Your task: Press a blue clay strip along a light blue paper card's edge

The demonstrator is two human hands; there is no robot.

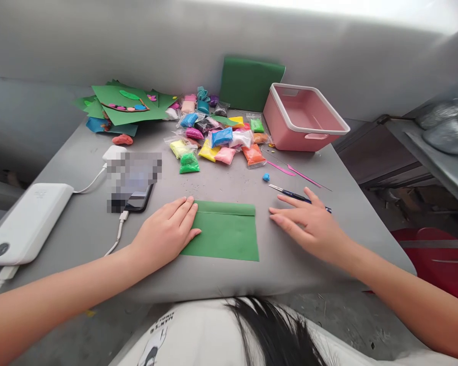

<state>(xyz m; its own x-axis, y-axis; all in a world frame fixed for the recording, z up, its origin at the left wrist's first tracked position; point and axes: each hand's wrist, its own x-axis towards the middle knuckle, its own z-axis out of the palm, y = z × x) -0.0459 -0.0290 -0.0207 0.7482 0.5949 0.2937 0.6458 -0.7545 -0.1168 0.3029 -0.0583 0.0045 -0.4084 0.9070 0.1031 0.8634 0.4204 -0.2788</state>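
Note:
A folded green paper sheet (225, 231) lies flat near the front edge of the grey table (252, 274). My left hand (168, 231) rests palm down on the sheet's left side, fingers together and extended. My right hand (309, 223) lies flat on the table just right of the sheet, fingers spread, holding nothing. Its fingertips are a short way from the paper's right edge. A small pair of scissors (290, 193) lies just beyond my right hand.
Several small bags of coloured clay (217, 140) are heaped at mid-table. A pink bin (303, 119) stands back right, green paper craft sheets (125, 104) back left. A phone (137, 190) and a white power bank (26, 221) with cables lie on the left.

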